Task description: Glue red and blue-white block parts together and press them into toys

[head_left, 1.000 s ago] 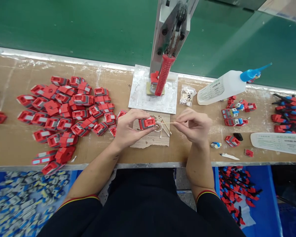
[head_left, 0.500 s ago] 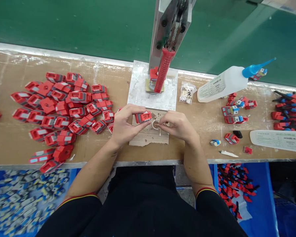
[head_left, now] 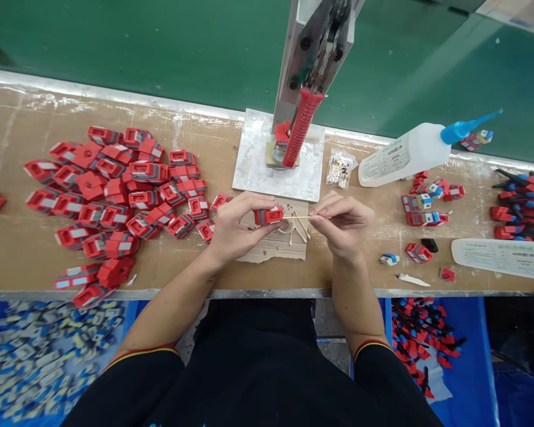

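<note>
Between thumb and fingers my left hand (head_left: 237, 228) holds a small red and grey plastic toy part (head_left: 268, 215), its hollow side facing up. My right hand (head_left: 343, 222) pinches a thin cotton swab (head_left: 298, 217), whose far end reaches the toy part's right side; whether it touches cannot be made out. Below them a torn piece of cardboard (head_left: 267, 252) carries a small round dish (head_left: 286, 226), partly hidden, and a few more swabs lie by it. Many similar red toy parts (head_left: 115, 190) are heaped left of my left hand.
A hand press with a red handle (head_left: 303, 127) stands on a metal plate (head_left: 253, 154) behind my hands. To the right are a bag of swabs (head_left: 339, 168), a glue bottle (head_left: 403, 155) and a second bottle (head_left: 501, 256). Blue bins (head_left: 471, 356) with parts sit below the table edge.
My right hand has risen from the dish and now holds the swab level against or near the toy part. My left hand has shifted slightly right with the part.
</note>
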### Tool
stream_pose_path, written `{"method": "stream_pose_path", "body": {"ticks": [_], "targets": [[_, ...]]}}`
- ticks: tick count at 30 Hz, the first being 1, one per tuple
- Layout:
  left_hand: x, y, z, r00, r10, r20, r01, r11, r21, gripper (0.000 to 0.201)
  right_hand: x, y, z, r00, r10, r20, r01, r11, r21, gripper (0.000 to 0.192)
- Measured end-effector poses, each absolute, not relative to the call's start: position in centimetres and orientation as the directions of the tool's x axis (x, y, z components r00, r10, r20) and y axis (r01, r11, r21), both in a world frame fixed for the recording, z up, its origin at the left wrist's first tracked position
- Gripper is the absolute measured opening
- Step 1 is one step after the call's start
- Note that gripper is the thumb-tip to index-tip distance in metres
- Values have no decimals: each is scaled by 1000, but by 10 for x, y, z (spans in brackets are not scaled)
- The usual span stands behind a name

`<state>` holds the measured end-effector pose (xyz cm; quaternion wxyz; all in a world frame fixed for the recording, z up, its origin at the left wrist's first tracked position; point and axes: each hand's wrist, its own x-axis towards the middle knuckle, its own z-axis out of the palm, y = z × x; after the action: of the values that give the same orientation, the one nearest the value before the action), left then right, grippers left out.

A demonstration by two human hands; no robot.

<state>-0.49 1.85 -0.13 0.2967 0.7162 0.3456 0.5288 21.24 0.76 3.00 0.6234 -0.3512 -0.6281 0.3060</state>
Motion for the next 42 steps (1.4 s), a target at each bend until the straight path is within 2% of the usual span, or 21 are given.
{"method": "stream_pose_path", "body": {"ticks": [11,17,24,34,42], "targets": [[-4,18,-1,219,799,560,163,-596,786,30,197,4,26,-29,861,508,21,509,-861,17],[-4,18,-1,211,792,573,151,-605,781,29,195,3,22,-26,883,469,69,470,-880,21],[-5,17,-1,214,809,547,164,-582,797,28,199,4,24,-42,866,498,45,500,-865,16],[-7,18,2,211,824,526,174,-561,809,26,205,6,26,-21,878,479,152,476,-866,27],[-8,18,2,204,816,540,206,-575,791,25,209,8,28,-53,846,530,146,532,-834,19]]}}
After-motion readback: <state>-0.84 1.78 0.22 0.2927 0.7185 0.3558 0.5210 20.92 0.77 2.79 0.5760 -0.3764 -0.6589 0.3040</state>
